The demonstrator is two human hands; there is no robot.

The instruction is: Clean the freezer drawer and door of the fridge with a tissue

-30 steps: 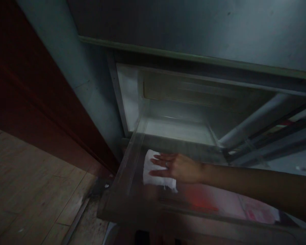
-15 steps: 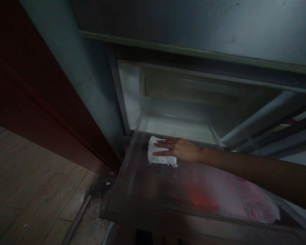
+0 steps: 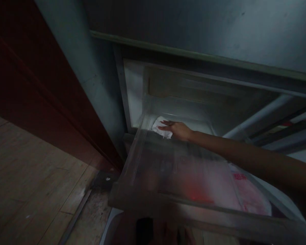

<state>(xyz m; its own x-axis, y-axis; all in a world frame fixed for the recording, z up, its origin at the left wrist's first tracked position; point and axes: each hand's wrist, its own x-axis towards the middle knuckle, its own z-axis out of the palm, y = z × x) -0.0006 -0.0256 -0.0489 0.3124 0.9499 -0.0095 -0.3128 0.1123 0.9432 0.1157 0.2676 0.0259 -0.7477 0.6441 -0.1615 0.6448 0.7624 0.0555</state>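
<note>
My right hand [image 3: 178,130] comes in from the right and presses a folded white cloth [image 3: 162,128] against the inside of a clear drawer [image 3: 139,146], near its back left. The drawer is pulled out of a white-lined fridge compartment [image 3: 134,92]. Its see-through bottom shows blurred red and pink packages [image 3: 250,190] beneath. My left hand cannot be made out in the view.
A dark red door frame [image 3: 66,95] stands at the left, with wood flooring [image 3: 28,177] beyond it. Above the drawer is a grey fridge door [image 3: 193,30]. Part of a dark object [image 3: 144,229] shows at the bottom edge.
My right hand and the white cloth have moved deeper into the drawer, toward the compartment. The view has shifted slightly.
</note>
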